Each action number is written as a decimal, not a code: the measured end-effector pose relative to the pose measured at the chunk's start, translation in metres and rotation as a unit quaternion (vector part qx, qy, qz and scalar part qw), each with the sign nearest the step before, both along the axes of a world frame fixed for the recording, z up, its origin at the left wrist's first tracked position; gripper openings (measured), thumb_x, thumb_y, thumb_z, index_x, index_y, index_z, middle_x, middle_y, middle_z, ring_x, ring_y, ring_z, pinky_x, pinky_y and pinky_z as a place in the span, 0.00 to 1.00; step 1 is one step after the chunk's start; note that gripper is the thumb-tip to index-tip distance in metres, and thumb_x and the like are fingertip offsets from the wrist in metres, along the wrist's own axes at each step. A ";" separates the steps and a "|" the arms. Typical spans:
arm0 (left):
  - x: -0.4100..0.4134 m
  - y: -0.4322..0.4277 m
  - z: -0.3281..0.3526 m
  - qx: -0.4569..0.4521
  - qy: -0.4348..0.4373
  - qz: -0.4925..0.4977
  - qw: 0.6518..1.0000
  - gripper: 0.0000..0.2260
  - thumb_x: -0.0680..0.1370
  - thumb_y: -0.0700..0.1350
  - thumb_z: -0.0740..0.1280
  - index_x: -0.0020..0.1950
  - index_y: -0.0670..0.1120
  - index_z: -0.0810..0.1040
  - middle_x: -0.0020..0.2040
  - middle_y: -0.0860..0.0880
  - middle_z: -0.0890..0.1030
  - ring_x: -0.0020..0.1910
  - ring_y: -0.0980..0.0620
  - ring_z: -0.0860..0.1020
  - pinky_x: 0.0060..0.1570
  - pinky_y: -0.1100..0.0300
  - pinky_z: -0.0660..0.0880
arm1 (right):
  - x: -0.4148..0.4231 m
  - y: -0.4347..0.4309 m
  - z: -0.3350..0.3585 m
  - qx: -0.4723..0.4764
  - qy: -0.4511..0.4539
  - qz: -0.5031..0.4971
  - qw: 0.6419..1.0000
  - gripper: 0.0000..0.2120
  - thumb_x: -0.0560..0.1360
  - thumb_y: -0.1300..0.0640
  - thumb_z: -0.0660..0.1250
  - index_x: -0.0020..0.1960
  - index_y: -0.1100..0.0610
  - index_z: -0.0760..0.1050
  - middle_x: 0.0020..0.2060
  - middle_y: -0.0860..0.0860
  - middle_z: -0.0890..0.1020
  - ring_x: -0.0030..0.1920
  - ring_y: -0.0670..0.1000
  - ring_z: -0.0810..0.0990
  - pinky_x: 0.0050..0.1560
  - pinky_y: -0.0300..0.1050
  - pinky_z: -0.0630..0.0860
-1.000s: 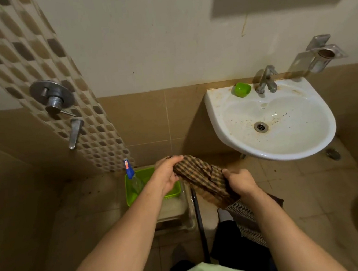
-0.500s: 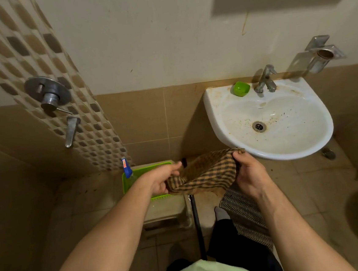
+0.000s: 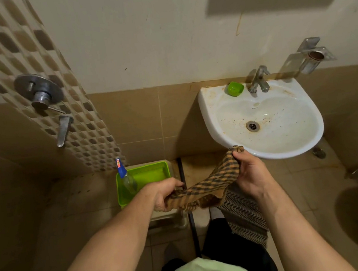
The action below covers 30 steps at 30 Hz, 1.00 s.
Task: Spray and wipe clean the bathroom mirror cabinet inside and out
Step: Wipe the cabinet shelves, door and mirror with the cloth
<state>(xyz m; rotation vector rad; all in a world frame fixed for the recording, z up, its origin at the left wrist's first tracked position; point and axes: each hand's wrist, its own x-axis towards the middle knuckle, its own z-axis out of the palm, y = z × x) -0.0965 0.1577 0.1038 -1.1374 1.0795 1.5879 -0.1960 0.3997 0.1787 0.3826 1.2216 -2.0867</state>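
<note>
Far left, wall: mosaic tile strip (image 3: 40, 68) running down at a slant. Round metal valve (image 3: 38, 89) mounted on it, spout (image 3: 63, 131) just below.

Floor, below the strip: green tray (image 3: 147, 175) sitting on a pale plastic base, kind unclear. Spray bottle (image 3: 127, 178) stands in the tray's left end, blue nozzle up, clear body leaning slightly right.

Centre: left hand (image 3: 164, 195) in front of the tray's right edge, fingers curled round the lower end of the checked cloth (image 3: 209, 183). Cloth is brown and dark check, stretched up and right between the two hands, sagging a little, with a frayed edge hanging below. Right hand (image 3: 251, 172) pinches the cloth's upper corner between thumb and fingers, just in front of the sink's near rim. Both forearms bare.

Below the right hand: striped mat (image 3: 244, 216) on the floor.

Right: white sink (image 3: 216, 118) fixed to the wall, basin stained and speckled around the drain. Green dish (image 3: 235, 88) on its back ledge, tap (image 3: 258, 79) just beside it. Metal holder (image 3: 311, 57) on the wall, up and right of the tap.
</note>
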 end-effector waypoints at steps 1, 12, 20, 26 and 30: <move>0.000 0.001 -0.002 0.007 -0.003 0.013 1.000 0.22 0.81 0.58 0.62 0.61 0.41 0.81 0.51 0.46 0.86 0.48 0.49 0.84 0.62 0.63 0.70 | -0.001 -0.001 0.002 -0.010 -0.004 -0.001 1.000 0.04 0.71 0.63 0.71 0.44 0.57 0.82 0.40 0.55 0.81 0.39 0.54 0.82 0.55 0.56 0.81; -0.012 0.021 0.010 0.152 0.025 0.198 0.968 0.20 0.81 0.53 0.66 0.62 0.38 0.79 0.50 0.39 0.85 0.32 0.46 0.85 0.16 0.66 0.69 | -0.001 -0.001 0.044 -0.122 -0.025 -0.013 0.992 0.15 0.78 0.62 0.60 0.47 0.67 0.85 0.44 0.63 0.85 0.46 0.62 0.87 0.49 0.61 0.83; -0.007 0.017 0.017 0.097 0.106 0.215 0.966 0.04 0.76 0.42 0.65 0.47 0.43 0.79 0.42 0.46 0.83 0.43 0.48 0.83 0.44 0.56 0.79 | -0.010 0.025 0.037 0.014 -0.030 -0.049 0.998 0.16 0.80 0.55 0.65 0.62 0.64 0.80 0.54 0.62 0.85 0.55 0.61 0.85 0.47 0.57 0.84; -0.001 -0.008 0.007 0.066 0.176 0.328 0.926 0.09 0.77 0.48 0.60 0.46 0.48 0.79 0.44 0.48 0.83 0.59 0.46 0.78 0.70 0.40 0.54 | -0.019 0.051 0.009 0.259 -0.002 -0.065 0.964 0.09 0.81 0.59 0.66 0.55 0.64 0.81 0.46 0.59 0.86 0.43 0.57 0.84 0.45 0.53 0.81; -0.001 -0.023 0.003 -0.039 0.210 0.394 0.894 0.05 0.79 0.46 0.67 0.44 0.48 0.77 0.39 0.50 0.81 0.41 0.54 0.78 0.48 0.57 0.71 | -0.016 0.063 -0.002 0.353 0.026 -0.004 0.935 0.12 0.83 0.60 0.62 0.46 0.61 0.81 0.39 0.59 0.85 0.35 0.56 0.85 0.37 0.52 0.82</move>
